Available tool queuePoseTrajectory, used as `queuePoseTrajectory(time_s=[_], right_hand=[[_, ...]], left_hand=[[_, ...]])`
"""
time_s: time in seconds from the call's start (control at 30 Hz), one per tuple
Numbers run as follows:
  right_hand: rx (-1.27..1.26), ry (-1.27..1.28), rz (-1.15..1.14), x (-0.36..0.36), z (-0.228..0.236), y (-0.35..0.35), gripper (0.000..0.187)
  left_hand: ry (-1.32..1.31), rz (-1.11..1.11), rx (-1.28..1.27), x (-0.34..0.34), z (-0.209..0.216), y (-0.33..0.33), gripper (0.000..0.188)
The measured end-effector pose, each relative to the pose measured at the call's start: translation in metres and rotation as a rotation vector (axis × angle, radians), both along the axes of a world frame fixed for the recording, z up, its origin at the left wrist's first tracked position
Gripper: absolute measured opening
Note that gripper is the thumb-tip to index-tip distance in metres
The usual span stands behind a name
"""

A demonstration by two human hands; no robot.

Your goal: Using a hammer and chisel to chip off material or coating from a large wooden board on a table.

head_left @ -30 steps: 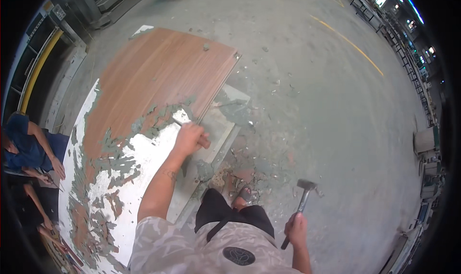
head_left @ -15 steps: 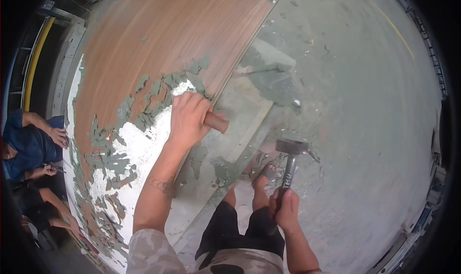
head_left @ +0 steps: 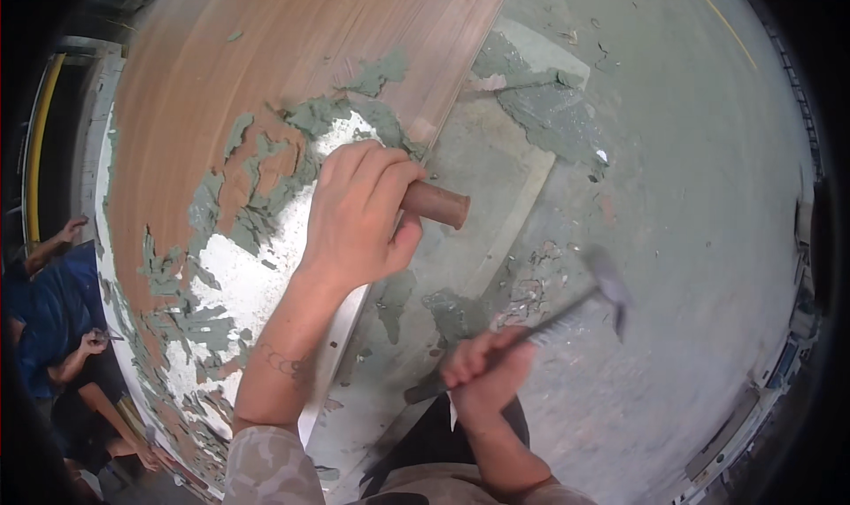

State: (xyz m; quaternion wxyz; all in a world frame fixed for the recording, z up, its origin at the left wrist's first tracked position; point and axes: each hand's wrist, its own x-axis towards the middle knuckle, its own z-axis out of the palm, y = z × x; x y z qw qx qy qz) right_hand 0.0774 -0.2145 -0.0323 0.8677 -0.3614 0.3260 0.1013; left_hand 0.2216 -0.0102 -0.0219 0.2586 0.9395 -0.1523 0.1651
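My left hand (head_left: 359, 208) is closed around a tool with a thick brown cylindrical handle (head_left: 438, 204), whose end sticks out past my thumb. The working end is hidden beneath my hand. It rests low over a large wood-grain panel (head_left: 266, 36), where the brown layer gives way to a bare white patch (head_left: 239, 275). Torn grey-green flakes (head_left: 252, 200) border that patch. My right hand (head_left: 487, 368) grips a hammer (head_left: 553, 315) by its dark handle, with the head, blurred by motion, pointing up and to the right, apart from the brown handle.
Grey-green scraps (head_left: 553, 120) lie on the concrete floor (head_left: 699, 239) beside the panel's right edge. At the far left, a person in dark blue (head_left: 62, 301) works along the panel's edge, and another person's arm (head_left: 119, 425) reaches in below.
The hammer has swung from upright to slanting right, and my right hand has moved left and turned. My left hand keeps its grip, appearing slightly higher and further right as the view shifts.
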Motion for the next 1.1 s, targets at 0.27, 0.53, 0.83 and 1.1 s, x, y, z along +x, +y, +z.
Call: queuePoseTrajectory(time_s=[0.27, 0.53, 0.83, 1.1], right_hand=[[-0.019, -0.012, 0.315, -0.003, 0.004, 0.022, 0.041], [-0.231, -0.133, 0.522, -0.003, -0.007, 0.026, 0.044], [-0.239, -0.031, 0.512, -0.014, -0.01, 0.035, 0.043], [-0.23, -0.202, 0.573, -0.015, 0.0, 0.053, 0.048]], left_hand=[[-0.052, -0.005, -0.002, -0.001, -0.01, 0.006, 0.056], [-0.113, 0.048, -0.001, -0.009, -0.009, 0.007, 0.063], [-0.042, 0.249, 0.071, -0.017, -0.008, 0.001, 0.063], [-0.053, 0.279, 0.079, -0.017, -0.007, 0.006, 0.085]])
